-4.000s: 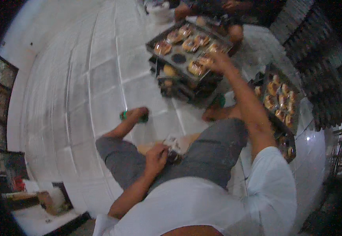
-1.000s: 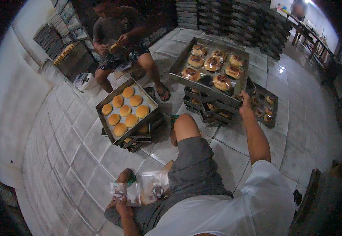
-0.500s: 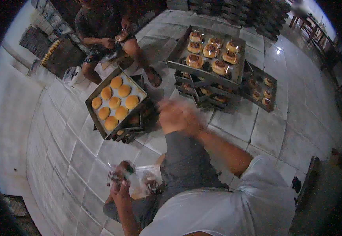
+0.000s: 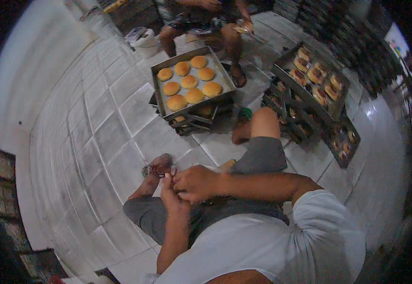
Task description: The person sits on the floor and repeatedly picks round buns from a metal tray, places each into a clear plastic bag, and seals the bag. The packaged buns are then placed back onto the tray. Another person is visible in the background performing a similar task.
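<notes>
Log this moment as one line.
left hand: fingertips meet right hand; anything held: unclear; ahead: nine plain buns; front-right: topped buns

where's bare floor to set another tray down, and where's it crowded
Widest: the tiled floor between the white wall and the plain-bun tray. More bare floor shows right of the low tray. Crowded: where a foot stands between the plain-bun tray and topped-bun tray, and around the left hand and right hand.

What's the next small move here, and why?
Perhaps hold the left hand steady and ease the right hand back slightly: they meet closely, and whatever lies between is too blurred to tell, so a small gap should show it before any reach for the plain buns.
</notes>
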A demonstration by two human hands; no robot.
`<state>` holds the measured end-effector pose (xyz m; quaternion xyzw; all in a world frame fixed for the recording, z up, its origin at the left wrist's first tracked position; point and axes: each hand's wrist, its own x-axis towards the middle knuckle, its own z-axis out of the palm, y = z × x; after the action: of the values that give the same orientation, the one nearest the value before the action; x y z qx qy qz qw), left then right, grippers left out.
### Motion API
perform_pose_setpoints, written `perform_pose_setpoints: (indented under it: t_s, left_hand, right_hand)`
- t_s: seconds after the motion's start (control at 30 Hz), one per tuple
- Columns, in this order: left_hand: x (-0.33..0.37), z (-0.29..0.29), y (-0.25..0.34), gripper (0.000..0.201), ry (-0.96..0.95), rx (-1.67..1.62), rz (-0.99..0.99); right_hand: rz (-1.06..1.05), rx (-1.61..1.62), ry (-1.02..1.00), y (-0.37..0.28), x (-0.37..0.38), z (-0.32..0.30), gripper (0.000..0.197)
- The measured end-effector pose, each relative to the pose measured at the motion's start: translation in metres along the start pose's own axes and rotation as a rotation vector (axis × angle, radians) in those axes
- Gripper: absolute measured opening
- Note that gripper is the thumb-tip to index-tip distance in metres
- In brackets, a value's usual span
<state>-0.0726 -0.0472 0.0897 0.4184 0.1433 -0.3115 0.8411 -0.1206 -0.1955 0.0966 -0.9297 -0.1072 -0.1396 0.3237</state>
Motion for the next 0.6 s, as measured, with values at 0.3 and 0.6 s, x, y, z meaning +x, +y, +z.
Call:
perform_pose_setpoints:
  t_s: [0.3,0.6]
  left_hand:
    - [0.061,-0.139,0.039,0.023,0.167,0.583,0.071]
    - [0.081,-0.135,0.032,0.016,0.231,0.470,-0.082]
  right_hand:
    - [0.623,-0.417,0.056,0.380,0.131,-0.039,0.032]
    - [0.699,-0.563,-0.638,0.458,0.142,-0.087,0.064]
